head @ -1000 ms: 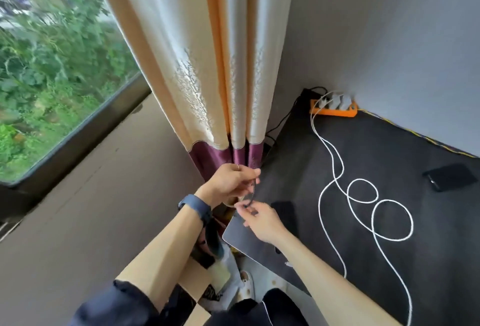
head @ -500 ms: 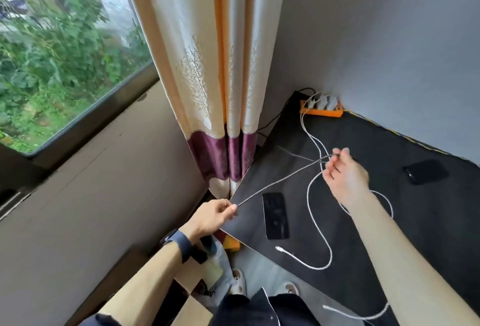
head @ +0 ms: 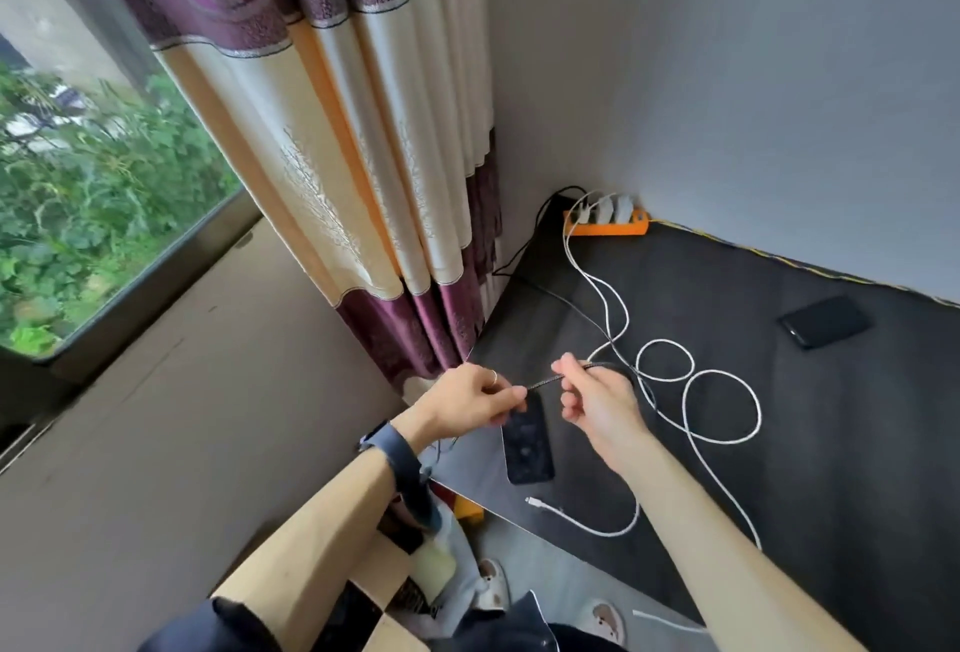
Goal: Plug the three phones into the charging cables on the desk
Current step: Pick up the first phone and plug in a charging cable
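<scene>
Left hand (head: pixel 470 399) pinched shut on one end of a dark braided cable (head: pixel 545 383), ring on one finger, dark band (head: pixel 384 443) on the wrist. Right hand (head: pixel 597 404) pinched shut on the same cable, just to the 3 o'clock side of the left, short stretch of cable taut between the two. Both held just above the desk (head: pixel 779 443) near its 9 o'clock corner.

Directly under the hands, toward 6 o'clock: a phone (head: pixel 527 443) flat on the desk, screen dark, upper end hidden by the left fingers. Cannot tell whether the cable's tip meets it. Second phone (head: pixel 823 321) flat at 2 o'clock, well apart from the hands. Third phone not seen.

White cable (head: pixel 722 407) running from the orange strip (head: pixel 608 225) at 12 o'clock, looping twice at 3 o'clock of the hands, plug end (head: pixel 535 502) free on the desk at 6 o'clock, just beside the near phone. Another white end (head: pixel 670 620) showing at 5 o'clock by the desk edge.

Curtain (head: pixel 363 184) hanging at 11 o'clock, window (head: pixel 104 210) at 9 o'clock.
</scene>
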Available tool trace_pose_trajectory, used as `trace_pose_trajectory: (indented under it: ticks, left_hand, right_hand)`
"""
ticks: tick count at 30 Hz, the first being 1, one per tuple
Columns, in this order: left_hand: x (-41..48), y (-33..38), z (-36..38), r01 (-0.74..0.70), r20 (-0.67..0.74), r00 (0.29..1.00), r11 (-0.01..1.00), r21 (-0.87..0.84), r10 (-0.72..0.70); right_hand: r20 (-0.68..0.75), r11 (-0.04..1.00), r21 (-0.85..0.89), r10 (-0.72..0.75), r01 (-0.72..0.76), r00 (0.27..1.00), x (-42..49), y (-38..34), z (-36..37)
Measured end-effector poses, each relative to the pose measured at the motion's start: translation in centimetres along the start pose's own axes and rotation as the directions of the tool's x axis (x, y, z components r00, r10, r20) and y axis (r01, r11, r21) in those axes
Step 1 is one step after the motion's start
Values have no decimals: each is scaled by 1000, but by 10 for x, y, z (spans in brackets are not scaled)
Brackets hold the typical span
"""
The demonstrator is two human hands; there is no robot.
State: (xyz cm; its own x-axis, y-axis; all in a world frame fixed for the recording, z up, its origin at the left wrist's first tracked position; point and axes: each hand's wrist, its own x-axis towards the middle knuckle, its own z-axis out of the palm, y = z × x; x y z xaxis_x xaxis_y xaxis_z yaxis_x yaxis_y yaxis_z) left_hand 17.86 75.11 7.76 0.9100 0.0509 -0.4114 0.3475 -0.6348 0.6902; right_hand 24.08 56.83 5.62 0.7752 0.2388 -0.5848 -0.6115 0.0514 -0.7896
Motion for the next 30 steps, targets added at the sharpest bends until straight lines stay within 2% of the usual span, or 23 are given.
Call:
trace_pose_trajectory:
  ticks: [3,5,8,11,13,15,16,18,19,21,23,25,26,27,30]
  left_hand:
    - [-14,-16,-4,60,16,998,993,-106,-59]
    - [-23,-23,-7,82,50,996,991,-107,-77]
    - [-31,-21,-12,151,126,984,954,-258,-122]
    - [-27,0,-11,234,199,966,893,-385,-168]
    - [-22,16,-5,254,206,963,838,-482,-174]
    - [-14,28,1,275,232,959,713,-645,-160]
    - [-10,34,3,283,239,958,647,-708,-157]
    - [-3,50,6,278,229,961,573,-771,-159]
    - [0,59,6,268,217,963,564,-781,-157]
    - [8,72,3,228,166,973,579,-783,-158]
    - [16,71,-1,182,68,979,687,-704,-190]
    - [18,61,-1,194,21,975,800,-568,-222]
    - [15,54,4,211,53,975,820,-531,-217]
    - [12,48,12,224,108,975,825,-519,-197]
    - [-2,39,42,275,274,950,817,-507,-149]
  right_hand:
    - [-131,994,88,-56,68,990,15,-20,-34]
    - [-237,974,210,-32,84,971,29,-29,-64]
    - [-353,927,362,38,99,935,42,-33,-101]
    - [-377,934,353,86,57,922,42,-20,-109]
    - [-266,974,220,104,-45,958,28,-6,-98]
    - [-44,992,-28,123,-125,991,4,9,-79]
    - [92,981,-145,144,-130,985,-11,15,-67]
    - [332,955,-282,189,-94,924,-38,27,-45]
    - [401,946,-321,188,-55,896,-45,32,-36]
    - [398,931,-360,90,65,913,-52,33,-23]
    - [257,966,-238,-38,101,966,-48,25,-19]
    - [138,988,151,20,-41,990,-35,10,-27]
    - [132,933,339,80,-121,988,-30,1,-34]
    - [138,874,454,121,-171,983,-25,-6,-42]
    - [174,813,535,160,-229,972,-16,-17,-60]
